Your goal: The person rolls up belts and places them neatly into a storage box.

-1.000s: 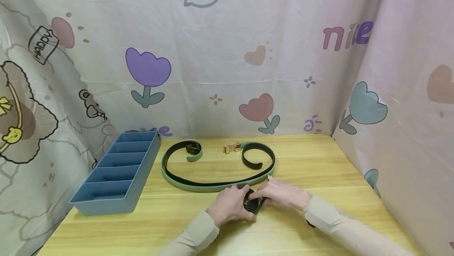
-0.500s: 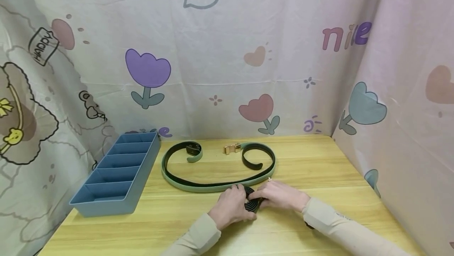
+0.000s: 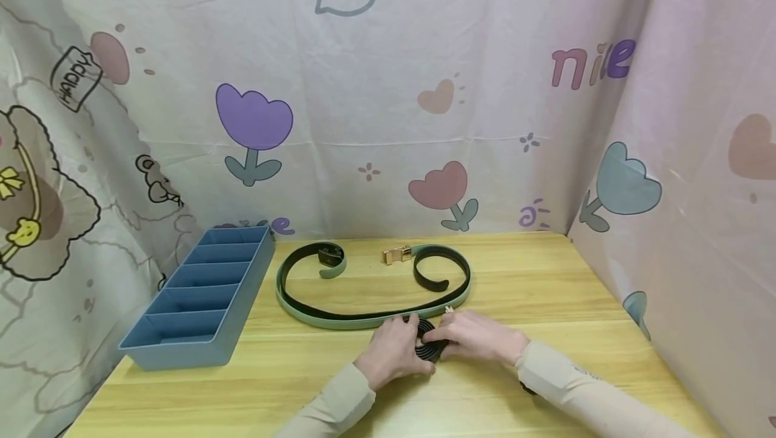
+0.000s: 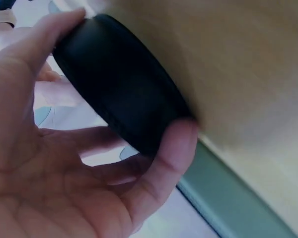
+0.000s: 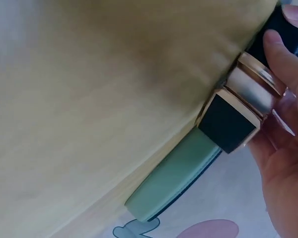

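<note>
A: ok so where's that black belt [image 3: 429, 350] sitting, and who's got it?

B: It's sitting rolled up on the table [image 3: 242, 391], right between the two hands and on the near side of the green belt [image 3: 345, 322]. Left hand [image 3: 391, 354] is gripping it from the left, thumb and fingers bending round the outside of the roll. Right hand [image 3: 479, 337] is pinching from the other side, thumb on the strap just beside a gold buckle [image 5: 241, 101].

A: So which hand's closer?

B: Neither, honestly, both are touching it. The roll is lying to the right of the left palm and to the left of the right one.

A: And which way is it pointing?

B: The roll's resting on its edge, spiral facing up, so the axis it's wound around is standing roughly upright. It's round from above, so no real long side there. The buckle end looks to be lying on the right hand's side. Can't tell if the roll is actually touching the green one, the fingers are covering that bit.
</note>
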Demonstrator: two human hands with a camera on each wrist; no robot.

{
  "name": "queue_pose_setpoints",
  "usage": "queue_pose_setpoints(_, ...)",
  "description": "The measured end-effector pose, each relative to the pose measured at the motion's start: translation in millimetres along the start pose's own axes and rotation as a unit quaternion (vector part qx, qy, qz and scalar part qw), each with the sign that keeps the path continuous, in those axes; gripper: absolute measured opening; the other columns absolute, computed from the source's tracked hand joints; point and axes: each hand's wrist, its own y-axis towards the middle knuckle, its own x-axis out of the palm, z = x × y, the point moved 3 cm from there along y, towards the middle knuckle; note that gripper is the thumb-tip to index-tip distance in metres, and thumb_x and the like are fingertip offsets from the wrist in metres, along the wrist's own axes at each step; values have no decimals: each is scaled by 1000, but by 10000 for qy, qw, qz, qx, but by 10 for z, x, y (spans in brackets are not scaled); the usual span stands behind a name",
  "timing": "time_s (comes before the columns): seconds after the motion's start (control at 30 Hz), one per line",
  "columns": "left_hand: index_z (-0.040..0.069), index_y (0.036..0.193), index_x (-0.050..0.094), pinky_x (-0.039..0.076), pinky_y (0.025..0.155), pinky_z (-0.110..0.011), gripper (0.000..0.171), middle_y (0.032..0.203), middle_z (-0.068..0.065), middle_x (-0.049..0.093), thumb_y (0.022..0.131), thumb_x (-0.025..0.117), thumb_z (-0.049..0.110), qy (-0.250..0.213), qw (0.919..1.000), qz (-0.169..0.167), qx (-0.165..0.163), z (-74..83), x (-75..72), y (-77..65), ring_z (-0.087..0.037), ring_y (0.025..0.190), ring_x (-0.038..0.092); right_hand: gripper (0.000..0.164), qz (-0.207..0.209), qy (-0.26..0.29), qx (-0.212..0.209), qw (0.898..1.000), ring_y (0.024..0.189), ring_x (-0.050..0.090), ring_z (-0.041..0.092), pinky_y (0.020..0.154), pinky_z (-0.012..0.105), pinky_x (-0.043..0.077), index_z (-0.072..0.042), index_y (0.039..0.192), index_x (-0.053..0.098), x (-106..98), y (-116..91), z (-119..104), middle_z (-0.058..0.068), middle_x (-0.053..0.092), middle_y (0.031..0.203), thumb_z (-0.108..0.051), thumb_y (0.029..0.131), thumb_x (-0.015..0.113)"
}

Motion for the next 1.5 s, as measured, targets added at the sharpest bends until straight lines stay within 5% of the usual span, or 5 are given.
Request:
queue_pose_setpoints(0.47, 0, 128, 54, 48, 55, -29, 90, 87, -14, 63, 68, 72, 64, 252, 9996, 124, 32, 37, 35, -13, -21, 69, 58, 47, 930, -980, -39, 9908, 90, 44, 7, 81, 26, 42, -29, 115, 71, 26, -19, 8, -12, 56, 93, -52, 75, 74)
queue_pose_setpoints(0.73, -6, 125, 55, 52, 68, -29, 94, 91, -12, 65, 64, 75, 62, 134, 9997, 127, 184, 19, 34, 14, -19, 77, 60, 89, 480, -215, 1928, 9798, 83, 54, 6, 67, 22, 49, -15, 127, 55, 23, -87, 67, -7, 59, 99, -72, 62, 74)
queue_pose_setpoints(1.03, -5, 122, 55, 53, 69, -28, 91, 89, -11, 66, 63, 78, 60, -41, 9991, 240, 336, -2, 26, 16, -18, 75, 61, 101, 310, 1062, 2212, 9689, 87, 66, 12, 76, 24, 55, 2, 138, 48, 1, -80, 25, 9, 69, 106, -57, 63, 82)
queue_pose_setpoints(1.2, 5, 108, 58, 48, 60, -26, 77, 80, -5, 62, 60, 80, 61, 322, 9968, 598, 431, -10, -19, 8, -15, 68, 55, 61, 308, 2196, 2620, 9392, 70, 58, 4, 60, 21, 51, -8, 120, 63, -4, -97, 38, -4, 66, 89, -45, 75, 81)
queue_pose_setpoints(1.5, 10, 121, 56, 49, 63, -28, 84, 88, -5, 62, 60, 80, 63, 850, 9835, 1490, 574, 30, -161, -1, -16, 76, 55, 59, 850, 4495, 3471, 8187, 71, 66, 25, 63, 38, 57, -1, 137, 43, -55, -143, 68, 19, 66, 107, -28, 92, 68)
